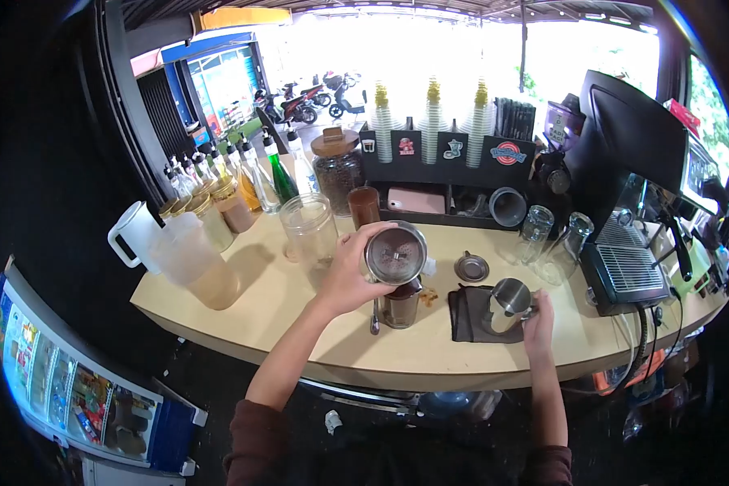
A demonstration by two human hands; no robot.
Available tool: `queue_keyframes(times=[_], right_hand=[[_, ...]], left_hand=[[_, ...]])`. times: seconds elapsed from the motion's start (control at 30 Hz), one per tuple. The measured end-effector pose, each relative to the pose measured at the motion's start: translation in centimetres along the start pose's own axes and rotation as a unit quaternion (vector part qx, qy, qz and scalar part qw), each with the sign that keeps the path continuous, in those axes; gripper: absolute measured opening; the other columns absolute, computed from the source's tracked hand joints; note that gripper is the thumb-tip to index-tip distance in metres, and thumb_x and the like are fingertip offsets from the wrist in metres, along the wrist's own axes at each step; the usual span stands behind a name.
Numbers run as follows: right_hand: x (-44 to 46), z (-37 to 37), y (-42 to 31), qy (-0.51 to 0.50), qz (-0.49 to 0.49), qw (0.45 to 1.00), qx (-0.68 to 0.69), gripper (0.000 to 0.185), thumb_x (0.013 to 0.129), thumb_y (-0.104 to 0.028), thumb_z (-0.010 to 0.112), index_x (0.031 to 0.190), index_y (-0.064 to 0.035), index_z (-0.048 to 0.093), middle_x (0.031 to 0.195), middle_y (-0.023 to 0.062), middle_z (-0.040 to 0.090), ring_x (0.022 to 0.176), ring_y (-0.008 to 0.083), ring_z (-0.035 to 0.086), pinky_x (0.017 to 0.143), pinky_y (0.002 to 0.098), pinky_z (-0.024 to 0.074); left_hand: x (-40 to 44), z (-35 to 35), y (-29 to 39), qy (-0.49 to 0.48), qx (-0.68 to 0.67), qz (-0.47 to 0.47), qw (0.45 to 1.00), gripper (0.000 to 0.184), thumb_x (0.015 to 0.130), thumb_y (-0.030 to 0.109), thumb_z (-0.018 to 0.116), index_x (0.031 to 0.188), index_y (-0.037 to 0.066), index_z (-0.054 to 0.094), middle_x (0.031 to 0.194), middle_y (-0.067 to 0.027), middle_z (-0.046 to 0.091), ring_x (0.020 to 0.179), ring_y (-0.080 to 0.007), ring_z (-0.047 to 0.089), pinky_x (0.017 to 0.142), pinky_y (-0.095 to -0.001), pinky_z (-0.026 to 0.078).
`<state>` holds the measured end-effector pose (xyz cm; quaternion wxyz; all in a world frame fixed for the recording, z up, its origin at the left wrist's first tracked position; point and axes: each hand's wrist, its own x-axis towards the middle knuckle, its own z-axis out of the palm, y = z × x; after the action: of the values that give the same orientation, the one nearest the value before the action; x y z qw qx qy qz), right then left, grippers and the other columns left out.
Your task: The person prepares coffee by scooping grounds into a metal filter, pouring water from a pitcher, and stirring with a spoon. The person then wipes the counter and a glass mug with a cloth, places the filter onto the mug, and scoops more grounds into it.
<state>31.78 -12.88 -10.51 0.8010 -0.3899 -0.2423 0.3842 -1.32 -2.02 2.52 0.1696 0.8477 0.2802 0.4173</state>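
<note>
So the round metal-rimmed container (396,255) with something dark inside is up above the counter (445,356), right over a small glass (399,311) of dark stuff, and can't tell from this angle if the two touch. Left hand (353,271) has it gripped around the side, thumb toward the bottom. Right hand (538,320) is closed on the handle of a metal pitcher (506,312), which is at a folded dark cloth (465,314), though no idea if it's actually resting on it. There's a spoon (375,319) just left of the small glass, and a round metal lid (471,267) lies behind the cloth. Further back you've got a big clear jar (306,220), a lidded jar of dark beans (338,174) and a black rack (441,154) with stacked cups, plus an espresso machine (630,271) way over on the right
</note>
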Motion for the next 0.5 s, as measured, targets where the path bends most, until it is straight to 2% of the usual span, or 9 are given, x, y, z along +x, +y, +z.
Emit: queue_keyframes(times=[0.03, 0.07, 0.13, 0.17, 0.23, 0.3, 0.4, 0.43, 0.5], right_hand=[[2.2, -2.5, 1.6, -0.032, -0.03, 0.998, 0.045, 0.022, 0.099, -0.026, 0.046, 0.084, -0.0116, 0.05, 0.08, -0.0009, 0.049, 0.075, 0.0099, 0.048, 0.07, 0.025, 0.0387], [3.1, -3.6, 1.8, -0.034, -0.028, 0.998, 0.044, 0.022, 0.099, -0.026, 0.046, 0.084, -0.0116, 0.05, 0.08, -0.0009, 0.049, 0.075, 0.0099, 0.048, 0.07, 0.025, 0.0387], [3.7, -4.0, 1.3, 0.01, -0.048, 0.999, 0.011, 0.021, 0.099, -0.025, 0.045, 0.084, -0.0111, 0.05, 0.08, -0.0002, 0.047, 0.078, 0.0106, 0.045, 0.073, 0.0263, 0.0368], [3.6, -4.3, 1.1, 0.041, -0.017, 0.998, 0.042, 0.02, 0.098, -0.024, 0.046, 0.084, -0.0099, 0.05, 0.079, -0.0001, 0.046, 0.077, 0.0103, 0.043, 0.074, 0.0264, 0.0352], [4.2, -5.3, 2.1, 0.038, -0.019, 0.999, 0.02, 0.019, 0.098, -0.022, 0.046, 0.084, -0.0094, 0.05, 0.079, -0.0004, 0.046, 0.076, 0.01, 0.043, 0.073, 0.0263, 0.0353], [3.9, -5.8, 2.3, 0.039, -0.024, 0.999, 0.0, 0.019, 0.098, -0.021, 0.046, 0.084, -0.0089, 0.05, 0.079, -0.0007, 0.045, 0.075, 0.0097, 0.042, 0.072, 0.0262, 0.0354], [2.8, -4.2, 1.9, 0.017, -0.051, 0.998, -0.042, 0.018, 0.098, -0.018, 0.046, 0.083, -0.0087, 0.05, 0.078, -0.0014, 0.045, 0.075, 0.0082, 0.042, 0.07, 0.0248, 0.0351], [2.6, -4.1, 1.9, 0.019, -0.05, 0.998, -0.035, 0.017, 0.098, -0.017, 0.046, 0.083, -0.0087, 0.05, 0.078, -0.0018, 0.045, 0.074, 0.0075, 0.041, 0.069, 0.0242, 0.035], [2.6, -4.1, 1.9, 0.018, -0.052, 0.998, -0.024, 0.017, 0.097, -0.015, 0.048, 0.082, -0.009, 0.051, 0.077, -0.0028, 0.044, 0.072, 0.0063, 0.041, 0.067, 0.0229, 0.0345]], left_hand=[[0.0, -0.1, -0.1, 0.003, 0.002, -0.003, 1.0, 0.077, 0.059, 0.018, 0.081, 0.127, 0.016, 0.046, 0.125, -0.0045, 0.053, 0.12, -0.0238, 0.046, 0.103, -0.04, 0.029], [0.0, -0.1, -0.2, 0.007, -0.002, -0.01, 1.0, 0.077, 0.058, 0.019, 0.081, 0.127, 0.016, 0.046, 0.125, -0.0049, 0.053, 0.121, -0.0242, 0.046, 0.103, -0.0405, 0.029], [0.1, -0.1, -0.4, 0.012, -0.008, -0.018, 1.0, 0.078, 0.058, 0.02, 0.082, 0.127, 0.016, 0.046, 0.124, -0.0053, 0.053, 0.121, -0.0246, 0.046, 0.103, -0.0409, 0.03], [0.1, 0.0, -0.6, 0.025, -0.011, -0.024, 0.999, 0.078, 0.057, 0.02, 0.083, 0.126, 0.015, 0.047, 0.123, -0.0062, 0.054, 0.119, -0.0249, 0.048, 0.102, -0.0407, 0.032], [0.2, 0.2, -0.7, 0.035, -0.016, -0.033, 0.999, 0.078, 0.057, 0.02, 0.084, 0.126, 0.013, 0.047, 0.122, -0.0071, 0.056, 0.118, -0.0251, 0.05, 0.101, -0.0405, 0.035], [0.8, 0.5, -0.6, 0.056, -0.091, -0.034, 0.994, 0.078, 0.056, 0.018, 0.085, 0.124, 0.009, 0.048, 0.117, -0.0087, 0.058, 0.112, -0.0238, 0.055, 0.098, -0.0379, 0.04], [2.3, 0.5, 0.0, 0.056, -0.08, -0.013, 0.995, 0.077, 0.057, 0.016, 0.086, 0.123, 0.006, 0.048, 0.114, -0.0087, 0.06, 0.108, -0.0216, 0.058, 0.096, -0.0348, 0.042], [2.8, 0.3, 0.5, 0.037, -0.105, -0.042, 0.993, 0.079, 0.057, 0.016, 0.086, 0.125, 0.005, 0.047, 0.118, -0.0073, 0.058, 0.112, -0.0189, 0.054, 0.101, -0.0349, 0.037], [4.4, 0.6, 1.8, 0.033, -0.125, -0.053, 0.99, 0.078, 0.057, 0.015, 0.085, 0.124, 0.005, 0.047, 0.117, -0.0072, 0.058, 0.111, -0.018, 0.054, 0.1, -0.0341, 0.038]])
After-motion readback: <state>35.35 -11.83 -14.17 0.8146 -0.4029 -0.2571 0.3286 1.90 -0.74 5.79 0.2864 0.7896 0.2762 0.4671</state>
